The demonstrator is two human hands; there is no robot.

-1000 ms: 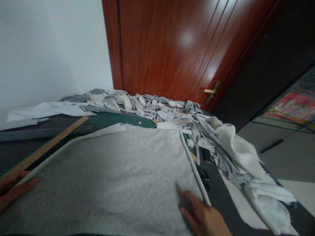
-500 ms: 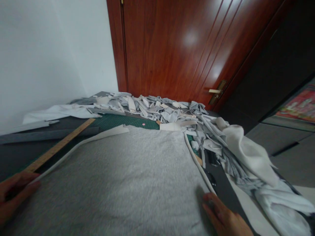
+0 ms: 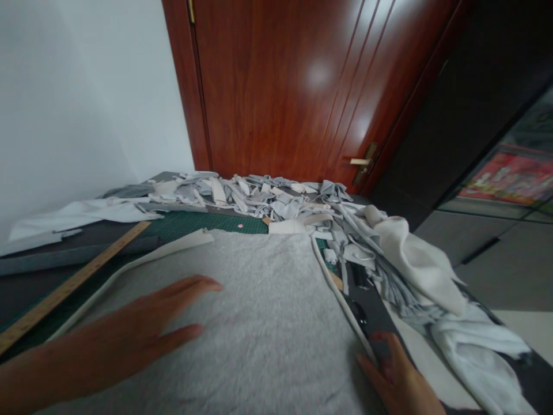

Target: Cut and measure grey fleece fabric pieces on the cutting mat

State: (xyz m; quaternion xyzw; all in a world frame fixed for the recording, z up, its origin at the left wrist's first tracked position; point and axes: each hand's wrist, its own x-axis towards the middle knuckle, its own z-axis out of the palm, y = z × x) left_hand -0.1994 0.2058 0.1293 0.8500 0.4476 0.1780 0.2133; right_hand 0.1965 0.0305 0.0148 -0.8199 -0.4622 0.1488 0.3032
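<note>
A large piece of grey fabric (image 3: pixel 268 311) with pale bands along its left and right edges lies spread before me. My left hand (image 3: pixel 168 317) is over its left half, thumb and fingers apart, holding nothing; whether it touches the cloth I cannot tell. At the right edge my right hand (image 3: pixel 395 372) has its thumb on the cloth and its fingers around the banded border. A dark patch shows between those fingers, too unclear to name. Under the fabric is a green cutting mat (image 3: pixel 199 219), and a wooden ruler (image 3: pixel 82 278) lies to the left.
Grey and white fabric scraps (image 3: pixel 276 199) are heaped along the back. White cloth (image 3: pixel 419 259) is bunched at the right, and a white strip (image 3: pixel 82 216) lies back left. A black-handled object (image 3: pixel 358 314) sits beside the right edge. Behind stands a wooden door (image 3: pixel 276 86).
My left hand has left the fabric's left edge and moved right, over the cloth, with its fingers spread. My right hand stays at the right edge. The view has shifted slightly.
</note>
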